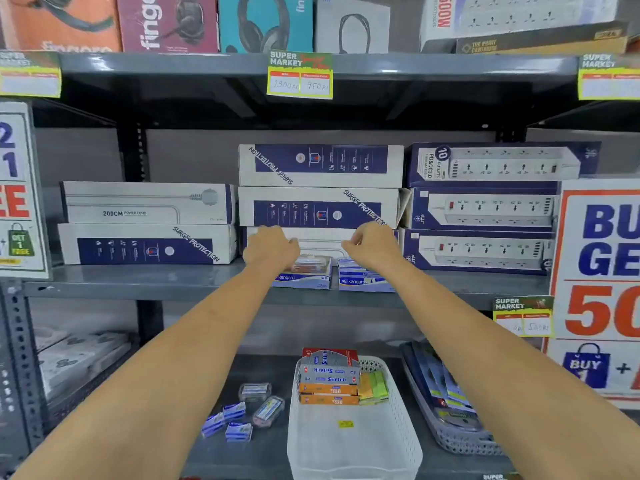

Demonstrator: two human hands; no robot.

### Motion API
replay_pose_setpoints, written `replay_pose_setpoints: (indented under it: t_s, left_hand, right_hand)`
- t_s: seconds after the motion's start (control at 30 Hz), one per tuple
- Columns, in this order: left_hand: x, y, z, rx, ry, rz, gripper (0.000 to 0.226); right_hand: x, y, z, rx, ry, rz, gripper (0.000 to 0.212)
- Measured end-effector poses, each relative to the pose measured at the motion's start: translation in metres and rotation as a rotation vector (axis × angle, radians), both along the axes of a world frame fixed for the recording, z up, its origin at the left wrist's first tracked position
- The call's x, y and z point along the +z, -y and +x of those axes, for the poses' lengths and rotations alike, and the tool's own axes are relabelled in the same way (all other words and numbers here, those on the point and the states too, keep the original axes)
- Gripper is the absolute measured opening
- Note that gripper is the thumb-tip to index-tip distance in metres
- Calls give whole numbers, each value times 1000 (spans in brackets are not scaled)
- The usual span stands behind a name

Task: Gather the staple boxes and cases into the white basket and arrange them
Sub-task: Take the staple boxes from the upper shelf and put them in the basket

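Both my arms reach up to the middle shelf. My left hand hovers with curled fingers over a clear plastic staple case that lies on a blue Kangaro box. My right hand is curled over a stack of blue Kangaro staple boxes. Whether either hand grips anything is not visible. On the lower shelf the white basket holds grey, orange and green staple boxes at its far end. Left of the basket lie small blue staple boxes and two clear cases.
Large white and blue power-strip cartons are stacked right behind my hands. A grey basket with blue packets sits right of the white one. Price tags hang from the shelf edges, and promo signs stand at both sides.
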State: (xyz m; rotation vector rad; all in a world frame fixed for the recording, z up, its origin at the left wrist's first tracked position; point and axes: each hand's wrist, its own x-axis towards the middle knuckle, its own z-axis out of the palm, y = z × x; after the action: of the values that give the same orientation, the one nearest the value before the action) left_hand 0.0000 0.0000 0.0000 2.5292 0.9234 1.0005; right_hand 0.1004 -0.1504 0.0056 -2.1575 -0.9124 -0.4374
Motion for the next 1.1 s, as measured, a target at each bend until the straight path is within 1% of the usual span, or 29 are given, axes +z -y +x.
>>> replay_pose_setpoints:
  t_s: [0.07,0.2,0.3,0.4,0.5,0.6,0.7,0.77,0.87,0.9,1.0,1.1]
  left_hand:
    - [-2,-8,-3,-6,-23,-66,23]
    - [-11,-25,-1,-42,-49,-215,32]
    - [-15,-36,1,-87,-15,-299,24]
    - [-17,-43,4,-94,-11,-335,30]
    - [-18,-46,6,-90,-15,-327,33]
    - [-22,-49,5,-90,-24,-318,27]
    - [-23,-48,1,-92,-20,-308,24]
    - [-21,-47,-5,-85,-14,-292,23]
    - [-16,-47,-18,-75,6,-265,26]
    - [-15,-47,-23,-55,-2,-239,27]
    - [-8,-44,-41,-10,-74,-193,25]
    - [-3,-40,-60,24,-89,-152,18]
  right_hand:
    - [-3,-8,-2,23,-51,-33,20]
    - [-9,-21,-5,18,-59,-155,22]
    - [-12,-29,-7,-42,-36,-206,20]
    - [-14,-36,-12,-103,-5,-257,32]
    - [-13,-41,-14,-139,4,-272,36]
    - [-14,-44,-15,-175,34,-282,41]
    - [-14,-44,-16,-166,42,-240,45]
    - [-12,-43,-20,-144,24,-200,42]
    - [-10,-42,-31,-114,0,-157,29]
    - [-9,-42,-36,-107,-16,-143,29]
    - [-8,-42,-51,-92,-58,-105,38]
    - [-8,-40,-67,-60,-106,-98,31]
